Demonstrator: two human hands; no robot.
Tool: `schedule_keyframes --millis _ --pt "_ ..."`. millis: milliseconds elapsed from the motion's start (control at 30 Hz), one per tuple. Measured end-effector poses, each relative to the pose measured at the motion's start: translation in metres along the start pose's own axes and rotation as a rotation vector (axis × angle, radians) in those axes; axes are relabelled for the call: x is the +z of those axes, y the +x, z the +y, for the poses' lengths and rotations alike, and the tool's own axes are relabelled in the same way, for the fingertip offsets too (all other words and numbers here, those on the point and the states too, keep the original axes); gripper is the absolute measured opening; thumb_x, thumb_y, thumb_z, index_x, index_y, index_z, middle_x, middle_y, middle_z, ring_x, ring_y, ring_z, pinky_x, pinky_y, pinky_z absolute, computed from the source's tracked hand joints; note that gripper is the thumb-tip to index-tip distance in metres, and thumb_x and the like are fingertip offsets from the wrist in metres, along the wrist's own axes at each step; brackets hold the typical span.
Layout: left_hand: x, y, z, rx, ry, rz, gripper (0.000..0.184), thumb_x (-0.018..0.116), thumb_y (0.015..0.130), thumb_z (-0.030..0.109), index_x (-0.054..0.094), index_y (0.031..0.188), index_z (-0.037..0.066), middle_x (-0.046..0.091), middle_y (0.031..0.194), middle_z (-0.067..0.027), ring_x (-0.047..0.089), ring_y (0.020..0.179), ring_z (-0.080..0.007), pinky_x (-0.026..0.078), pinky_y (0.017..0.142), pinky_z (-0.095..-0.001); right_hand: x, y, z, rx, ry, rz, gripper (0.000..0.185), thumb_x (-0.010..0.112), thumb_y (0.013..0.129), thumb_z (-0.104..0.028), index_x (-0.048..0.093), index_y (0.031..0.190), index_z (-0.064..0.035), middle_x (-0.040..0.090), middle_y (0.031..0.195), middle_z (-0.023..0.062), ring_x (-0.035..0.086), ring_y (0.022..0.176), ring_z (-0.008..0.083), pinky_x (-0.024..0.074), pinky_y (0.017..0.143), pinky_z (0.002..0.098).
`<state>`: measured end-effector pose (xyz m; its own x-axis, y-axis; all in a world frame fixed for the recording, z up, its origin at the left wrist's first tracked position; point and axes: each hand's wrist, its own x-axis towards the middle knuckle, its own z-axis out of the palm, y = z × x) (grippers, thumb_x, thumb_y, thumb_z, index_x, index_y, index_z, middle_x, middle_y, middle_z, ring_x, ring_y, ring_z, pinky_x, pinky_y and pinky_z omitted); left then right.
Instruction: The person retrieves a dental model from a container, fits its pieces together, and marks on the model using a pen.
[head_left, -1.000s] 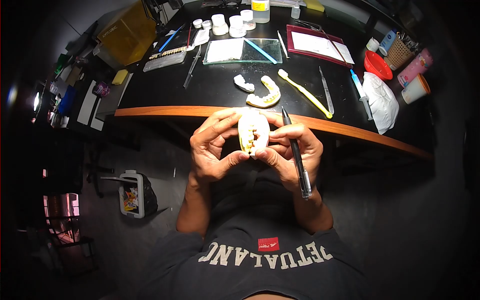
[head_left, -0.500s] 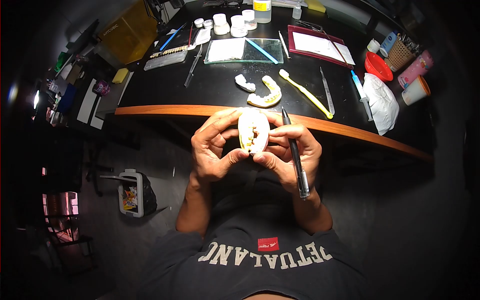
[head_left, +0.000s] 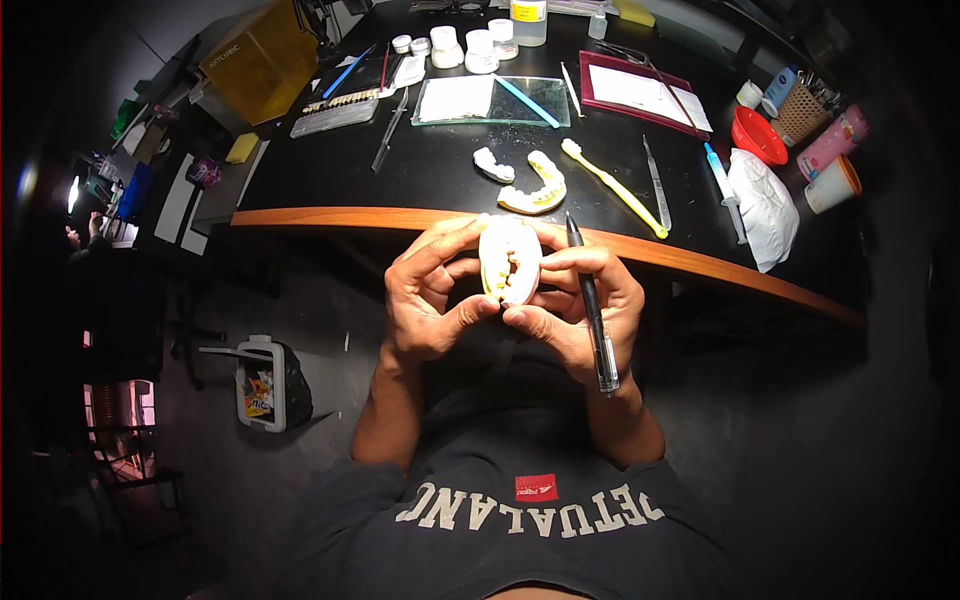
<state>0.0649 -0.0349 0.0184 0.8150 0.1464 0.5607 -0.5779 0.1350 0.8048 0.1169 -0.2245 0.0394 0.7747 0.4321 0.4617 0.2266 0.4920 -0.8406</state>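
Between my two hands, just off the table's front edge, is a pair of dental casts point(head_left: 497, 255), one yellowish and one paler, put together in an oval. My left hand point(head_left: 432, 290) grips its left side with thumb and fingers. The right side is pinched by my right hand point(head_left: 590, 305), which also keeps a black pen point(head_left: 592, 310) between its fingers, tip pointing to the table. Glare washes out the tooth detail. On the table beyond lie a yellow horseshoe-shaped dental cast point(head_left: 545, 190), a small white cast piece point(head_left: 492, 165) and a yellow toothbrush point(head_left: 615, 188).
A scalpel-like tool point(head_left: 656, 182), a syringe point(head_left: 722, 188) and a white bag point(head_left: 762, 210) lie to the right. A glass slab point(head_left: 540, 90), white jars point(head_left: 481, 52) and a red bowl point(head_left: 757, 136) stand farther back. Another person's hand point(head_left: 95, 222) shows at far left.
The casts tilt slightly between my fingers. My view shifts a little, and another person's hands now show at the far left. Both my hands keep their hold.
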Motion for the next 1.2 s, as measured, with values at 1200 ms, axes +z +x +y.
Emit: schedule_keyframes --millis 1200 --pt "-0.006 -0.002 -0.005 0.087 -0.116 -0.093 0.074 0.092 0.081 0.006 0.057 0.145 -0.008 0.052 0.149 -0.0263 0.058 0.136 -0.0324 0.054 0.111 -0.0427 -0.002 0.002 0.015 -0.317 -0.176 -0.029 0.055 0.099 0.067 -0.004 0.067 0.112 0.0003 0.066 0.132 0.0299 0.076 0.107 0.0282 0.0684 0.083 0.0337"
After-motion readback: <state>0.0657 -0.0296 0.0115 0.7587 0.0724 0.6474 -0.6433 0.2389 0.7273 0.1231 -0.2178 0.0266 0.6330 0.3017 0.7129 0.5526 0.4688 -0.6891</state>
